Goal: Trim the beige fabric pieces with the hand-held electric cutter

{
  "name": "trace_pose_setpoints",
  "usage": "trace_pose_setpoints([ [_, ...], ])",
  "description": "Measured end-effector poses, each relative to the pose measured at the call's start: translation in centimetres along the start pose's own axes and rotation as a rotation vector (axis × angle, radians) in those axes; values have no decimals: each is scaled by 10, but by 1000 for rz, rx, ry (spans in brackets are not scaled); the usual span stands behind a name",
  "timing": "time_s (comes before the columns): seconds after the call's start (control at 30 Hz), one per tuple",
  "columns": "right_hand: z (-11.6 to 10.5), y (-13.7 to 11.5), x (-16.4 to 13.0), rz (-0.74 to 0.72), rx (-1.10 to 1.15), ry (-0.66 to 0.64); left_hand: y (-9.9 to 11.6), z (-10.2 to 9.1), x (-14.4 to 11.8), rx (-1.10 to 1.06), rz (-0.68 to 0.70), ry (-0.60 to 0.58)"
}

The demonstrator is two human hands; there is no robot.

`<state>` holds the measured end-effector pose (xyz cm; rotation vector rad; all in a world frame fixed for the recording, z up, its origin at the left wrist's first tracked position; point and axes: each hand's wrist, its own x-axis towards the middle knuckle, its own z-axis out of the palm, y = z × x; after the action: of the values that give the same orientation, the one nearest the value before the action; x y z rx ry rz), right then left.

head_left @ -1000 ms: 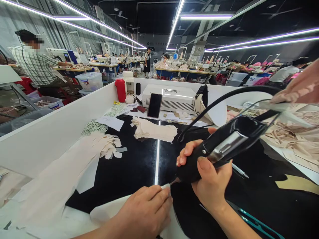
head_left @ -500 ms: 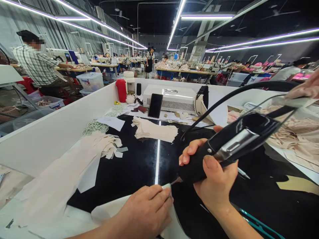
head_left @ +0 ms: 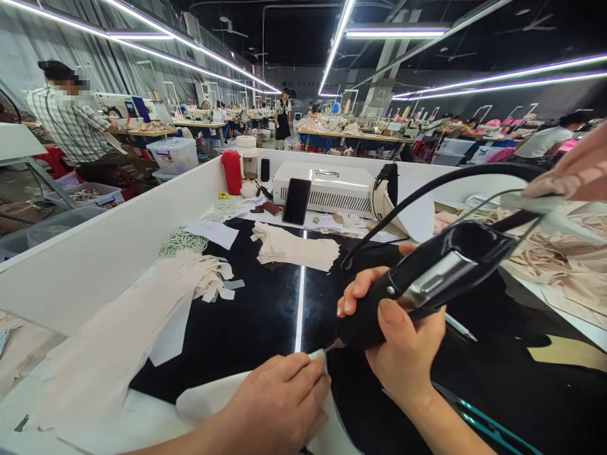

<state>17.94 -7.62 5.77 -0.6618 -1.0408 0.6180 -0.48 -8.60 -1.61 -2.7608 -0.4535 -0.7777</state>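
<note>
My right hand is wrapped round a thick black corded hand tool with a silver lever on its side. The tool slants down to the left. Its thin metal tip points at the corner of a folded pale cloth and seems to touch it. My left hand is closed on that corner, fingers pressed together, holding it over the black tabletop. Part of the cloth is hidden under this hand. A pen lies beyond my right wrist.
Layered cream fabric pieces lie at left, and a smaller stack lies ahead. Behind stand a phone, a white vented box and a red container. The tool's cord arches right. White walls border the table.
My right hand and the tool's rear end have shifted slightly left, while the tip stays at the cloth's corner. My left hand has hardly moved.
</note>
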Motion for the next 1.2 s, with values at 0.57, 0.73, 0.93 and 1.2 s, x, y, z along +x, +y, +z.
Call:
trace_pose_setpoints([
  [0.57, 2, 3, -2, -5, 7, 1, 0, -2, 5, -52, -30, 98],
  [0.73, 4, 4, -2, 2, -7, 4, -1, -3, 5, -70, -40, 74],
  [0.93, 9, 3, -2, 10, 53, 2, -2, -2, 1, -81, -31, 27],
  [1.2, 17, 8, -5, 15, 51, -6, -5, -4, 0, -73, -9, 28],
])
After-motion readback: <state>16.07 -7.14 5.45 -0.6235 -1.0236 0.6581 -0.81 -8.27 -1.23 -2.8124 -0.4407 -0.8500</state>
